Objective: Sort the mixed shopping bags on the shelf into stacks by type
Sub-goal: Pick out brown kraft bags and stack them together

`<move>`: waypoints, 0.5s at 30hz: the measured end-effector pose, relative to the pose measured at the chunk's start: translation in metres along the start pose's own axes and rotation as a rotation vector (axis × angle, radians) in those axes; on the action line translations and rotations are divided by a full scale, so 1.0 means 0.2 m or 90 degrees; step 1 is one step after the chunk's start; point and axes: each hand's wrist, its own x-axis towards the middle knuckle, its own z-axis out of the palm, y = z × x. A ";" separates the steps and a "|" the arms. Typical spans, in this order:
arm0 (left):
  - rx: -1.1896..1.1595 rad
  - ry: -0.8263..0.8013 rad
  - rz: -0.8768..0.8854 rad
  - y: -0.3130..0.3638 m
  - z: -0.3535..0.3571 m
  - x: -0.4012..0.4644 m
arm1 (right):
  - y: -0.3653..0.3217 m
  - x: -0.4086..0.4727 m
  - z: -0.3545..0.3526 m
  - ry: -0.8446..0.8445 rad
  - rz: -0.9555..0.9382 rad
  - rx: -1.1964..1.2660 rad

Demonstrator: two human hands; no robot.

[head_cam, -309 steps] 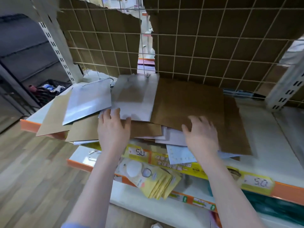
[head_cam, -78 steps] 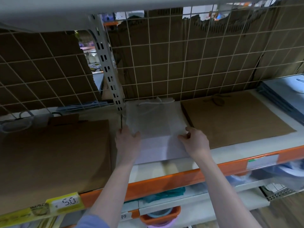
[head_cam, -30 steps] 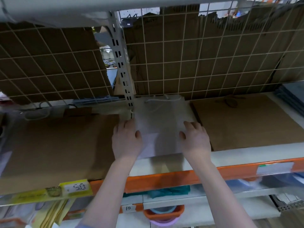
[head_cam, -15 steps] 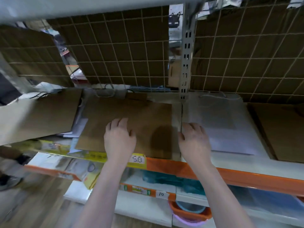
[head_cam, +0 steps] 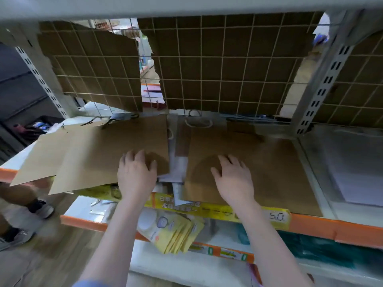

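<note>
1. Hands first. Left hand (head_cam: 135, 175) lies palm down on the near right corner of the left brown paper bag (head_cam: 107, 154); fingers slightly spread and bent, thumb out to the right at the bag's edge. Whether the fingertips hook under the edge cannot be told; nothing is plainly gripped.
2. Right hand (head_cam: 233, 179) lies flat, fingers spread and loose, on the near left part of the right brown paper bag (head_cam: 259, 168). It presses or rests only; nothing is held.
3. Bags, location: both brown bags lie flat on the shelf (head_cam: 315, 183), side by side, the left one skewed and overhanging the front edge. Between them, partly covered, white paper bags (head_cam: 176, 172) show through the gap; one corner pokes out over the shelf front.
4. A further brown sheet or bag (head_cam: 35, 160) sticks out from beneath the left bag, at far left.
5. In the next bay to the right, past the slotted upright (head_cam: 319, 88), a flat white bag stack (head_cam: 356, 175) lies on the shelf.
6. Surface and room: pale shelf board with orange front rail (head_cam: 335, 226) carrying a yellow price strip (head_cam: 223, 209). Wire grid (head_cam: 223, 65) at the back, torn brown cardboard behind it. Wood-look floor below left; another person's shoes (head_cam: 39, 208) stand there.
7. Lower shelf: fanned yellow packets (head_cam: 174, 230).
8. Count: brown bags clearly seen, two, plus one partial; white bags in the gap, number unclear; hands, two.
</note>
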 end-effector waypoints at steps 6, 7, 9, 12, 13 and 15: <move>0.008 -0.063 0.047 -0.14 0.07 0.10 | -0.13 0.05 0.11 -0.041 0.034 -0.017; 0.011 -0.065 0.060 -0.14 0.08 0.11 | -0.14 0.06 0.12 -0.047 0.037 -0.012; 0.011 -0.063 0.085 -0.14 0.11 0.11 | -0.16 0.08 0.13 -0.054 0.038 -0.003; -0.008 -0.063 0.109 -0.14 0.12 0.10 | -0.22 0.11 0.14 -0.063 0.022 0.002; -0.010 -0.065 0.116 -0.14 0.12 0.09 | -0.23 0.12 0.14 -0.062 0.018 0.001; -0.009 -0.070 0.142 -0.12 0.12 0.07 | -0.24 0.13 0.14 -0.051 0.013 0.007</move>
